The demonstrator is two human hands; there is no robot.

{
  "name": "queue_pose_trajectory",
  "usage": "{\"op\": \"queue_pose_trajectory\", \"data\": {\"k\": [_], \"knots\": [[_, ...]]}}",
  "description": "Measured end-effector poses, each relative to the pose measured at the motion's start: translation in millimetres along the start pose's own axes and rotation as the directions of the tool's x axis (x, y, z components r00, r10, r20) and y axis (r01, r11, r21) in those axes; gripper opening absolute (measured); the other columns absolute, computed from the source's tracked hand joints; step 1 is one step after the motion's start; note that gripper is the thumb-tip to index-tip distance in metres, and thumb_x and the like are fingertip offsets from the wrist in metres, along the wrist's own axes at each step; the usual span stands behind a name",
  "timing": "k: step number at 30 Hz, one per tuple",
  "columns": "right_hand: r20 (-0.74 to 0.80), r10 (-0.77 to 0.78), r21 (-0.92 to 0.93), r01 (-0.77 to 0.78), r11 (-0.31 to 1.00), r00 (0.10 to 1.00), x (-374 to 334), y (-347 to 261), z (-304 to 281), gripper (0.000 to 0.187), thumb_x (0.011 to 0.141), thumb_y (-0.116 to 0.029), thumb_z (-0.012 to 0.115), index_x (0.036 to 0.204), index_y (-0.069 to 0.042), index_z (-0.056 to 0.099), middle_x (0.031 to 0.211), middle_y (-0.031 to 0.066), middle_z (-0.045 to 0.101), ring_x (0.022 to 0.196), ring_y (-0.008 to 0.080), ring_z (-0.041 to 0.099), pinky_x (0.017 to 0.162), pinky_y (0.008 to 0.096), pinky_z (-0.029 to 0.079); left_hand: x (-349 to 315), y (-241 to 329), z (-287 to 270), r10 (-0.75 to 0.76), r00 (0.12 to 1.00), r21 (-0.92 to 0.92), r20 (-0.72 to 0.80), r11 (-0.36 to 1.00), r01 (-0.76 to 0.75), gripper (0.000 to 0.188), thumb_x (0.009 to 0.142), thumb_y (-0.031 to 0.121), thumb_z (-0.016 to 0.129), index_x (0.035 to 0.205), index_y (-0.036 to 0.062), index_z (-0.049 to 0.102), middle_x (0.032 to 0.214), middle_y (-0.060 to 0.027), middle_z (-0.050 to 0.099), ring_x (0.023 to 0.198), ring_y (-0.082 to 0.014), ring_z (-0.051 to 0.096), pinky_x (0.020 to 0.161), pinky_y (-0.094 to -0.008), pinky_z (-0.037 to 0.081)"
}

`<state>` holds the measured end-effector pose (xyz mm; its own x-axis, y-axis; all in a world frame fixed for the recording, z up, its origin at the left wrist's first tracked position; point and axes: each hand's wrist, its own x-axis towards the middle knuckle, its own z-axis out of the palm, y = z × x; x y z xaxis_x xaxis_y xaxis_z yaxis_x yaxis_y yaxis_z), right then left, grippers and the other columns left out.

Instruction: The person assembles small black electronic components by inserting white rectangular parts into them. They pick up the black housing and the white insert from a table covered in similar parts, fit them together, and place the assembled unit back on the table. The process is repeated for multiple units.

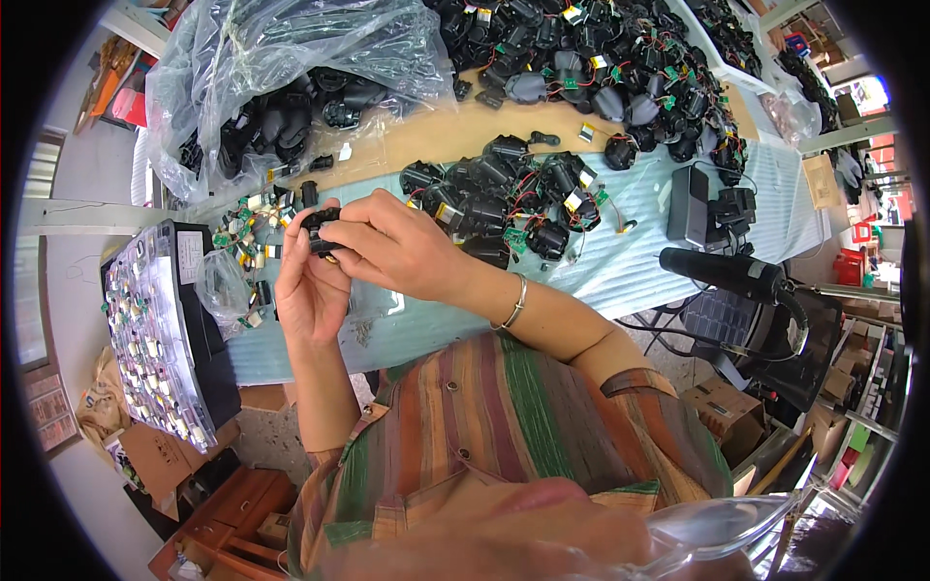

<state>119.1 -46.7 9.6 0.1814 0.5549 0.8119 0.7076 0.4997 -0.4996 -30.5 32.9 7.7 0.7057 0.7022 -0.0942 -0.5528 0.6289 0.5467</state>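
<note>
Clear glasses (722, 523) come nearest. Above the worktop (620, 278), toward its left edge, the left hand (315, 298) has its grip round a small black part (315, 225), probably steadying it, while the right hand (407, 250) pinches it opposite.

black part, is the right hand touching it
Touching. The head view shows a finger of the right hand lying on the black part, with no gap between them.

1 small black part (315, 224), compact, gripped between the fingers (293, 254)
</note>
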Motion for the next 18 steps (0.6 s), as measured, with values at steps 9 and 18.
{"op": "queue_pose_trajectory", "data": {"k": [9, 18], "knots": [[-0.010, 0.022, 0.051, -0.021, 0.998, 1.000, -4.4, 3.0, 2.5, 0.029, 0.074, -0.003, 0.078, 0.101, -0.005, 0.068, 0.097, 0.0060, 0.055, 0.079, 0.0207, 0.058, 0.063, 0.0315, 0.051, 3.0, -3.0, 2.5, 0.119, 0.993, 0.191, 0.009, 0.974, -0.119, 0.038, 0.103, 0.006, 0.047, 0.140, 0.0005, 0.045, 0.115, -0.0130, 0.066, 0.096, -0.0161, 0.067, 0.084, -0.0309, 0.057], [0.041, 0.061, 0.003, -0.061, 0.998, 0.997, -1.8, 2.1, 1.7, 0.030, 0.077, -0.006, 0.077, 0.104, -0.004, 0.066, 0.099, 0.0074, 0.055, 0.082, 0.0238, 0.058, 0.069, 0.0339, 0.051, 4.7, -10.3, 8.9, 0.203, 0.970, 0.173, -0.132, 0.968, -0.180, 0.030, 0.102, 0.006, 0.051, 0.132, 0.0021, 0.049, 0.106, -0.0122, 0.066, 0.085, -0.0127, 0.066, 0.071, -0.0247, 0.057]]}}
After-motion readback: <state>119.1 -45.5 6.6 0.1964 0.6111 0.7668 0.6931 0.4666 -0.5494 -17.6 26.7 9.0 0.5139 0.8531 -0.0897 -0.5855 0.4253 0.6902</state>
